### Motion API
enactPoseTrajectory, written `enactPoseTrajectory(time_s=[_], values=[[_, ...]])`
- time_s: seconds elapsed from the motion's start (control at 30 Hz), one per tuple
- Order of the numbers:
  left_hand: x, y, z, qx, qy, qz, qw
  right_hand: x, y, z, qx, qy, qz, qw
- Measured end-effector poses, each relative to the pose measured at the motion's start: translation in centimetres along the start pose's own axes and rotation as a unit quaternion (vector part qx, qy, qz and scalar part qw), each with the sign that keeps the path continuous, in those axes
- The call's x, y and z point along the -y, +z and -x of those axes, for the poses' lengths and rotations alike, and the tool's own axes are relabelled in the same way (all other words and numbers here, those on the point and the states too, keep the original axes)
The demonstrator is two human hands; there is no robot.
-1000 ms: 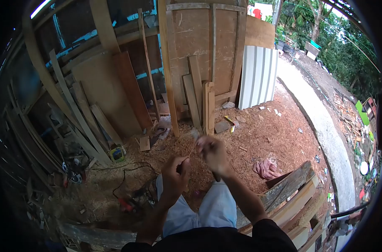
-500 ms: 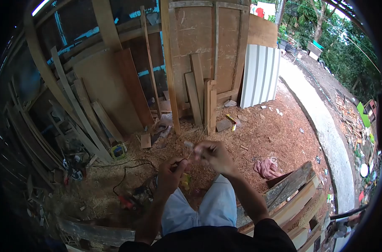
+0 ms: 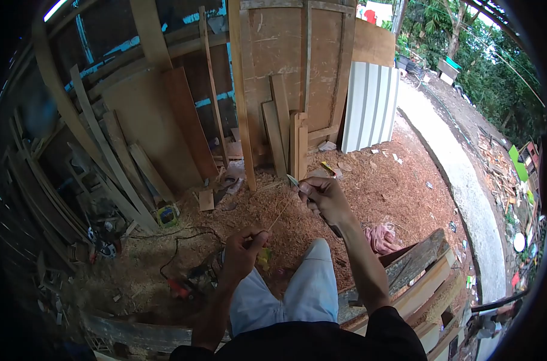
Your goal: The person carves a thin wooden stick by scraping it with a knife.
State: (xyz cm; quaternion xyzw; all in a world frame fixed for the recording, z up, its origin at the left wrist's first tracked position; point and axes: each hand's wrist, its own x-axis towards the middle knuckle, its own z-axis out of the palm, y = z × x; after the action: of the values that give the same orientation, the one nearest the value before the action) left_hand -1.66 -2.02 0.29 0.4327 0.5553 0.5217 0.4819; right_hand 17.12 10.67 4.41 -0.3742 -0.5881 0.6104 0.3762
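Observation:
Between my hands runs a thin, light strand (image 3: 278, 215), slanting up to the right. My left hand (image 3: 247, 245) is closed in a pinch on its lower end, above my left knee. Higher and to the right, my right hand (image 3: 323, 197) is closed round a small object (image 3: 293, 180) with a pale tip; the fingers hide most of it. A dark piece shows below the right palm, too small to identify. Both hands are in front of the light-coloured trousers (image 3: 309, 283), over the shavings-covered ground.
Boards (image 3: 276, 129) lean on the wooden wall ahead, beside a corrugated metal sheet (image 3: 369, 108). A red power tool (image 3: 180, 289) with a cord lies at the lower left. A pink cloth (image 3: 382, 239) and stacked planks (image 3: 415, 262) are at the right.
My right hand has moved up and to the right, away from my left hand. More of the strand now shows between them. My left hand has hardly moved.

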Motion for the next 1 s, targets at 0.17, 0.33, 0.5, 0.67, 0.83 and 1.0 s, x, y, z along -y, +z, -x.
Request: enactPoseTrajectory(time_s=[0.17,0.33,0.5,0.67,0.83,1.0], values=[[-0.1,0.1,-0.1,0.025,0.002,0.011,1.000,-0.7,-1.8,-1.0,-0.029,-0.014,0.030,0.999],[2.5,-2.0,-0.4,-0.007,-0.047,0.057,0.997,0.1,-3.6,-1.1,-0.155,-0.083,-0.069,0.982],[1.6,-1.2,-0.9,0.025,-0.058,0.121,0.991,0.2,0.7,0.6,-0.003,-0.003,-0.068,0.998],[1.1,-1.2,-0.2,0.039,-0.052,0.110,0.992,-1.2,-0.1,-0.5,0.000,-0.025,-0.063,0.998],[0.7,-1.3,-0.5,0.080,-0.083,0.158,0.981,-1.7,-0.4,-1.2,-0.041,-0.044,-0.083,0.995],[0.4,-1.3,-0.8,0.074,-0.091,0.157,0.981,-1.7,-1.8,-2.7,-0.161,-0.072,-0.037,0.984]])
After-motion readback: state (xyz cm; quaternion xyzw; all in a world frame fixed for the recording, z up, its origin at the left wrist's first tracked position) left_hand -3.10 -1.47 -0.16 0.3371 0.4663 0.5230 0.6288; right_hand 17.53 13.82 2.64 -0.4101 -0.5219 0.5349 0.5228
